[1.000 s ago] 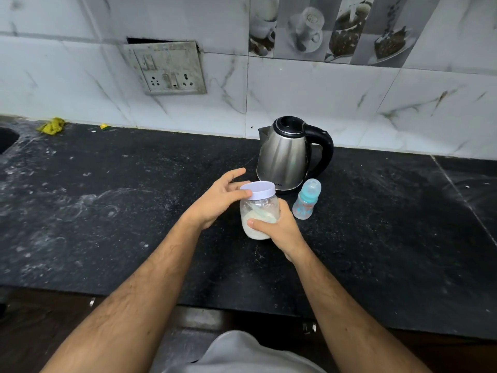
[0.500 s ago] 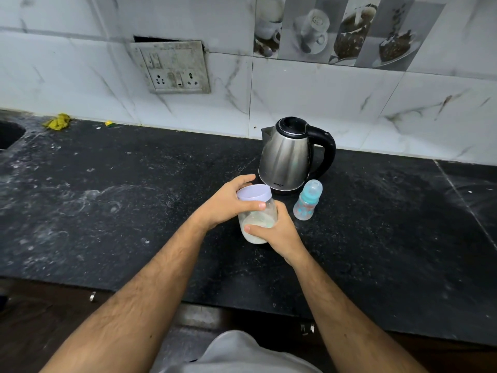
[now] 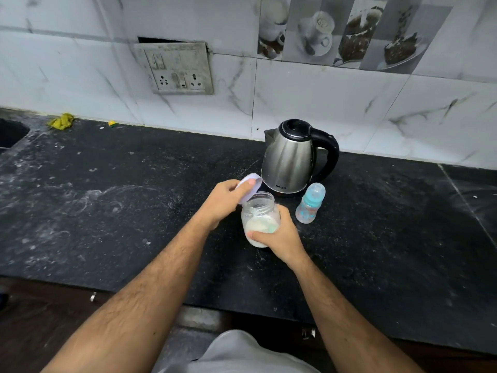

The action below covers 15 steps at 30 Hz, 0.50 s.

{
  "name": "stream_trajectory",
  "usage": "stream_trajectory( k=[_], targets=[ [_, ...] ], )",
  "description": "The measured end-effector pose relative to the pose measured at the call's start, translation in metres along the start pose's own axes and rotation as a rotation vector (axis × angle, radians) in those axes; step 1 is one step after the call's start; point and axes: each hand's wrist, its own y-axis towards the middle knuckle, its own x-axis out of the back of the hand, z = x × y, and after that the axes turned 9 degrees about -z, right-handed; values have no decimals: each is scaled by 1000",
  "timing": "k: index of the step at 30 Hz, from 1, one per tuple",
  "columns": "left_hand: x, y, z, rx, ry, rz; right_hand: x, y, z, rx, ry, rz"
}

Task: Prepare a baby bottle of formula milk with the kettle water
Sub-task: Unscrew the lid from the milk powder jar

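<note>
Head view, frame centre: a clear plastic jar of white formula powder [image 3: 260, 224] is gripped by the right hand [image 3: 277, 234]. Its lilac lid [image 3: 250, 187], lifted off and tilted, is pinched by the left hand [image 3: 222, 201]. Right of the jar, the small clear baby bottle with blue teat cap [image 3: 309, 203] stands before the stainless-steel kettle [image 3: 290, 160], whose lettering is illegible.

Kettle [image 3: 289, 160] and baby bottle [image 3: 309, 203] crowd behind and right of the jar [image 3: 259, 219]; countertop [image 3: 121, 200] leftward lies open.

bare hairy forearms [image 3: 150, 300], pale grey garment [image 3: 236, 354]
</note>
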Motion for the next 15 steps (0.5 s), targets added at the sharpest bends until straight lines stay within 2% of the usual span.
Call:
stream_trajectory(
  k=[5,9,12,15],
  targets=[
    [15,2,12,290,-269,-103,-6,1,1,4,-26,-17],
    [27,8,30,439,-447,-149,-10,4,4,11,-55,-20],
    [38,15,48,484,-494,-162,-13,7,7,17,-91,-48],
    [51,26,72,524,-401,-190,-18,11,8,6,-122,-43]
  ],
)
